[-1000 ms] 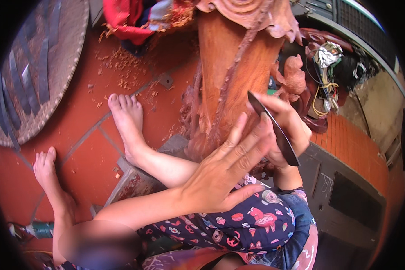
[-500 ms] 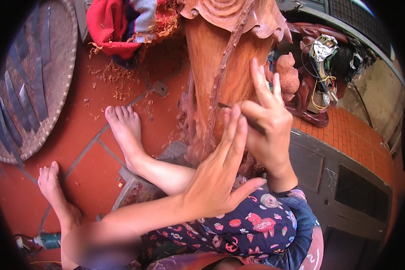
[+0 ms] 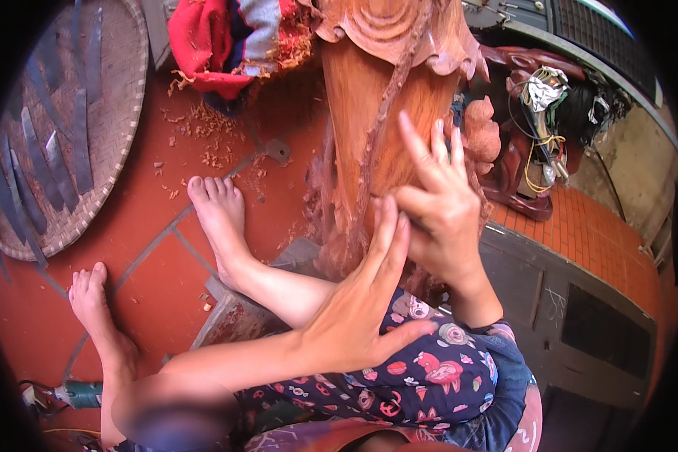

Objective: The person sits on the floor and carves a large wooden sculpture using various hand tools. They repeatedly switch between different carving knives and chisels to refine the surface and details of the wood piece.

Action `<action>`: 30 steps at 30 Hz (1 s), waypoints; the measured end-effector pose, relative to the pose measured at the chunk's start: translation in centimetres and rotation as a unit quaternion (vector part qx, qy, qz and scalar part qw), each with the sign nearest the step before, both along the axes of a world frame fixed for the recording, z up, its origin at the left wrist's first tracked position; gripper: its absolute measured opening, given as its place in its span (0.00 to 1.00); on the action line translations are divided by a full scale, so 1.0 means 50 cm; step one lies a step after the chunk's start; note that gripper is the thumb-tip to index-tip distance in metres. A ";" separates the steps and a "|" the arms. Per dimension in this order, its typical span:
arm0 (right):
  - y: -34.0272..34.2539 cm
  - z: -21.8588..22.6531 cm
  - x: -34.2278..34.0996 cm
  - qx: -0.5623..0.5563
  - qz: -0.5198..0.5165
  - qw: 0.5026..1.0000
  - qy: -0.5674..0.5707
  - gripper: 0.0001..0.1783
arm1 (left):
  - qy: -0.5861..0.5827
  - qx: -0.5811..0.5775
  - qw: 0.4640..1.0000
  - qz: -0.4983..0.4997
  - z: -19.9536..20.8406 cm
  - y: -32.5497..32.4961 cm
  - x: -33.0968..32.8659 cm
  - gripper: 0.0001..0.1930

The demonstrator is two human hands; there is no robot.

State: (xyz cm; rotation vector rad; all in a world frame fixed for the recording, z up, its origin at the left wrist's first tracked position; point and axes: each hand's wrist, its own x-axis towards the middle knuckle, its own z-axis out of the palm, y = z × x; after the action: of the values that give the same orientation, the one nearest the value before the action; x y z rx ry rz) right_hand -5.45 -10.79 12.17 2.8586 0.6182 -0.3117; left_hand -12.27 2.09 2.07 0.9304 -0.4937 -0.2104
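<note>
A carved reddish-brown wooden piece (image 3: 361, 105) stands in front of me, with a smooth trunk below a wavy, ridged upper edge. My right hand (image 3: 441, 211) is against the trunk's right side, thumb and forefinger pinched and the other fingers stretched up. A thin dark strip (image 3: 374, 196) pokes out by the pinch, mostly hidden by the fingers. My left hand (image 3: 358, 305) lies nearly flat, its straight fingertips touching the right hand at the pinch and its thumb held apart.
A round woven tray (image 3: 120, 177) at the left holds several dark flat metal blades (image 3: 41, 158). Wood shavings (image 3: 211, 135) lie on the red tiles near a red cloth (image 3: 196, 45). A green power tool (image 3: 79, 394) is at the lower left. Cables (image 3: 539, 151) hang at the right.
The view has shifted slightly, so the tray and wooden piece appear farther right. My right hand's raised fingers have spread apart; both hands stay together at the trunk.
</note>
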 end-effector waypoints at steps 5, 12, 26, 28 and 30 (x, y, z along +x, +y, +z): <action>0.000 -0.001 0.002 0.098 -0.126 0.987 -0.027 0.06 | 0.021 -0.003 0.998 -0.058 -0.003 0.000 -0.005 0.62; 0.004 0.000 0.002 0.068 -0.061 0.996 0.000 0.08 | 0.034 0.031 0.996 -0.073 -0.008 -0.005 -0.015 0.63; -0.005 0.000 0.001 0.022 0.040 0.999 0.003 0.09 | 0.024 -0.030 0.999 -0.033 -0.004 -0.002 -0.003 0.62; -0.007 0.001 0.002 0.016 -0.013 1.000 -0.008 0.08 | 0.019 -0.044 0.999 -0.010 -0.003 -0.002 0.000 0.63; -0.005 0.002 0.004 0.086 -0.113 0.990 0.001 0.10 | 0.025 -0.018 0.998 -0.060 -0.001 0.000 0.005 0.63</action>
State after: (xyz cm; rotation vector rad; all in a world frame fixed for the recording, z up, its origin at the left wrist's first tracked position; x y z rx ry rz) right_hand -5.27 -11.05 12.25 3.1010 0.3335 -0.3082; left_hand -12.05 2.07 2.02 0.8592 -0.5063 -0.3320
